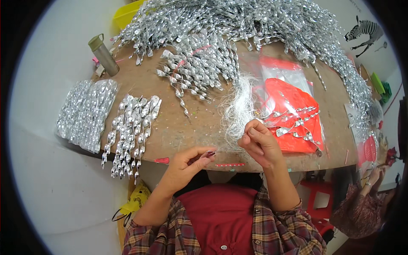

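Note:
Near the table's front edge, my left hand (185, 166) pinches a small dark, shiny piece (208, 154) between thumb and forefinger. My right hand (264, 146) is raised just right of the middle, its fingers closed in a pinch; what they hold, if anything, is too small to make out. Right behind it lies a loose bundle of white thread (239, 106). Several silver twisted strips (297, 120) rest on a clear bag with a red sheet (293, 95), to the right of that hand. A pile of silver twisted strips (204, 63) lies farther back.
More silver strips (129, 127) overhang the table's left front edge, beside a bagged bundle (85, 112). A large silver heap (238, 21) fills the back. A metal flask (104, 55) stands far left. Another person's hand (374, 176) shows at right, near a red stool (318, 197).

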{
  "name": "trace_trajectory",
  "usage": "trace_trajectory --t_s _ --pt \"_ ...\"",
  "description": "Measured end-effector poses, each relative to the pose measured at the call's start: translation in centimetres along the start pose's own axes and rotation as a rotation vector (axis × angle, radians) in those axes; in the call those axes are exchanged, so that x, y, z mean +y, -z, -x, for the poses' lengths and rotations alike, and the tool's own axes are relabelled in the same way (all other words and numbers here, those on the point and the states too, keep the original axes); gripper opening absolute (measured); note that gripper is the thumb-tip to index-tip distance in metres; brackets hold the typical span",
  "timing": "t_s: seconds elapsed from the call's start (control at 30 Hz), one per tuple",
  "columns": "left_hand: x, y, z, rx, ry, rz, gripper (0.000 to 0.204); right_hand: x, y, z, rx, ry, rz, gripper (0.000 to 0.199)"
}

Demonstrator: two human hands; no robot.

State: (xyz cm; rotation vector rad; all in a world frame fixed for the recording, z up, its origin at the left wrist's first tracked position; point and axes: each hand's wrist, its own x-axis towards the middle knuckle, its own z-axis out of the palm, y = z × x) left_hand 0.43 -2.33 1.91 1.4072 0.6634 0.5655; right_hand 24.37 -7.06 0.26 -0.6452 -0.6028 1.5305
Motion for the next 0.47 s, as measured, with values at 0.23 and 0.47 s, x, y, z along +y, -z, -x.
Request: trace_trajectory --t_s 0.23,0.47 --pt "-1.3 0.4 0.6 -0.043 0.034 0.029 0.03 0.3 -0.1 -0.2 -0.005 -0.011 -0.016 0.009" --pt "-3.1 1.1 1.2 -0.085 0.078 0.066 0.031 0.4 0.2 -0.2 -0.011 -0.011 -0.003 0.01"
